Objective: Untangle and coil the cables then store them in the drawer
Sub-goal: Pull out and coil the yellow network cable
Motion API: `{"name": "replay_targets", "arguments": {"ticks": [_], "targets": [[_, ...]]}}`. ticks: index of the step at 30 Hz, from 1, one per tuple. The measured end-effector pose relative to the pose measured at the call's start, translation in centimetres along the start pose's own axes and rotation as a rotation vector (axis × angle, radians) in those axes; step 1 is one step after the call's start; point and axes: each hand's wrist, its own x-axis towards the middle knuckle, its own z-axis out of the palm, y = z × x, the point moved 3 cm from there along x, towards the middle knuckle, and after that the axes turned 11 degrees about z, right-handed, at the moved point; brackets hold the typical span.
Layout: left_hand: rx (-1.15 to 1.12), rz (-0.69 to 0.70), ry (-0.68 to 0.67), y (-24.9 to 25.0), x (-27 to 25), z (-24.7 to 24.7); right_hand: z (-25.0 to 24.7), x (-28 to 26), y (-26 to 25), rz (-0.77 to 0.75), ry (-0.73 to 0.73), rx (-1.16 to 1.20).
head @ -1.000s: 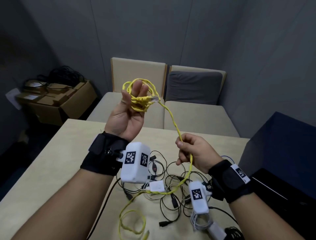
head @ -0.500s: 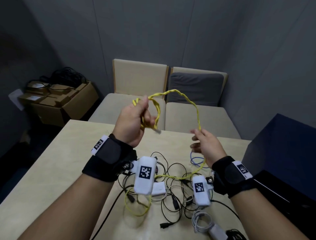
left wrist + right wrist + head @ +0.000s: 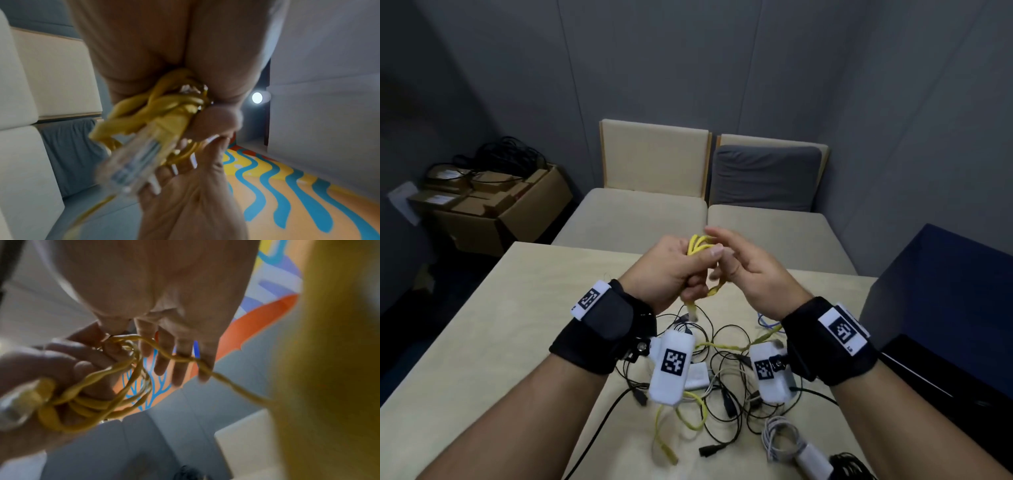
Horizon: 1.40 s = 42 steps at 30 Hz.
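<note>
Left hand is clamping coiled yellow Ethernet cable above table | right hand, fingers spread, is guiding slack | risk: tail is trailing into cable pile, possibly snagging, loosening loops.

Left hand grips looped yellow cable, clear plug jutting out, right hand just beside.

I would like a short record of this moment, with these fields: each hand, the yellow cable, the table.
left hand: grips the coiled part of the yellow cable, above the table
right hand: fingers straight, the cable runs across them
yellow cable: partly coiled; the rest lies on the table
table: bears tangled black cables and a white cable
</note>
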Motion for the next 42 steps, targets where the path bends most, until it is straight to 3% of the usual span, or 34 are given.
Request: {"name": "replay_targets", "arguments": {"ticks": [2,4,10,14,16,19,21,23,27,30,37,42], "targets": [[-0.022,-0.049,-0.07,0.4,-0.5,0.1,0.5,-0.4,-0.5,-0.001,-0.083,0.089],[-0.048,-0.073,-0.077,0.5,-0.7,-0.1,0.8,-0.6,-1.1,-0.012,-0.071,0.117],[-0.261,0.08,-0.071,0.0,-0.6,-0.8,0.3,-0.3,-1.7,-0.059,0.446,-0.168],[-0.329,0.123,0.025,-0.9,-1.1,-0.8,0.7,-0.3,-2.2,-0.024,0.549,-0.2],[-0.255,0.181,0.145,-0.7,-1.3,-0.8,1.2,-0.2,-2.5,0.0,0.531,-0.149],[-0.134,0.278,0.261,0.2,-1.4,-0.7,1.9,-0.3,-2.5,0.045,0.39,0.001],[-0.171,0.301,0.329,0.6,-1.5,-0.8,2.5,-0.5,-2.3,0.052,0.31,0.048],[-0.317,0.278,0.363,0.5,-1.6,-0.6,3.0,-0.4,-2.1,0.029,0.341,0.027],[-0.437,0.146,0.26,0.4,-1.7,0.0,3.0,-0.4,-2.9,-0.028,0.503,-0.023],[-0.394,0.036,0.14,0.9,-1.6,-0.5,2.8,-0.3,-3.0,-0.045,0.506,-0.09],[-0.418,-0.154,0.05,0.8,-2.2,-0.7,3.1,-0.5,-1.5,0.0,0.386,-0.013],[-0.492,-0.102,0.145,0.5,-2.1,0.0,2.3,0.4,-0.9,0.078,0.119,0.231]]}}
